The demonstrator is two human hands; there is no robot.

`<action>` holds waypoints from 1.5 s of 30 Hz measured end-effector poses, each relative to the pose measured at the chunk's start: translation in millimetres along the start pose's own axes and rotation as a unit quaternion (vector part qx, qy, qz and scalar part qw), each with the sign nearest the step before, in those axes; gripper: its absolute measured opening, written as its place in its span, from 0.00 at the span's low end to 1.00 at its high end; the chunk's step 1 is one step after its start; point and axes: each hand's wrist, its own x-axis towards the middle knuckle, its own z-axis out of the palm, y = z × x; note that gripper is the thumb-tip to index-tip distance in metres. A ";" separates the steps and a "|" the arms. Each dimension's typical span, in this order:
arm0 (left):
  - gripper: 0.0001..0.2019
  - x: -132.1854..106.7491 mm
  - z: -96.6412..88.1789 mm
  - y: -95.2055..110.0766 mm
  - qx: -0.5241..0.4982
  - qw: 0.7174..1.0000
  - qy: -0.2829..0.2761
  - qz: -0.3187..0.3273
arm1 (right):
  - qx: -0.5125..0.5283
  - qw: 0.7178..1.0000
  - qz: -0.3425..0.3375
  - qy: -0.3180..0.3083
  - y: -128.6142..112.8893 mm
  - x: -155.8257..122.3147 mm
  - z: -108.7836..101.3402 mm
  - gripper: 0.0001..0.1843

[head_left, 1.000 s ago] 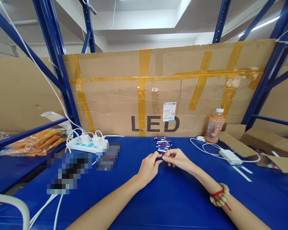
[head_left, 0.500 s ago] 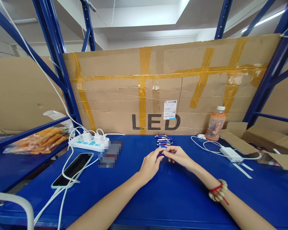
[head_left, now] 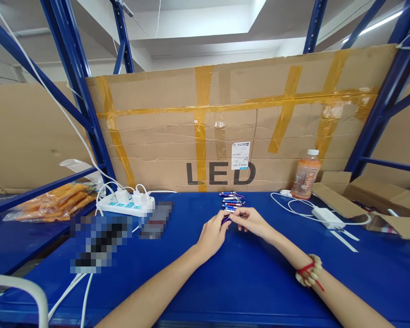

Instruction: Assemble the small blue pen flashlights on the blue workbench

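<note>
Over the middle of the blue table, my left hand [head_left: 212, 233] is closed around a short, shiny purple pen [head_left: 226, 219], most of it covered by the fingers. My right hand [head_left: 251, 222] pinches at the pen's other end, its thumb and fingertips meeting the left hand's. What exactly the right fingertips grip is too small to make out clearly. Just beyond both hands lies a row of slim metallic pens [head_left: 231, 195] in blue, red and silver, partly hidden behind the fingers.
A white power strip [head_left: 126, 206] and blurred-out items stand to the left with cables. On the right are an orange drink bottle [head_left: 306, 176], a white adapter [head_left: 328, 218] with its cord, and an open cardboard box [head_left: 389, 193]. A large cardboard sheet [head_left: 157, 150] walls the back.
Both hands keep their hold on the pen with only slight finger movement. The whole view has shifted a little.
</note>
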 end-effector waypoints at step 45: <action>0.12 5.9 4.6 -7.3 -0.088 0.996 0.029 0.009 | -0.072 0.983 -0.171 -0.002 6.8 2.2 -15.4 0.24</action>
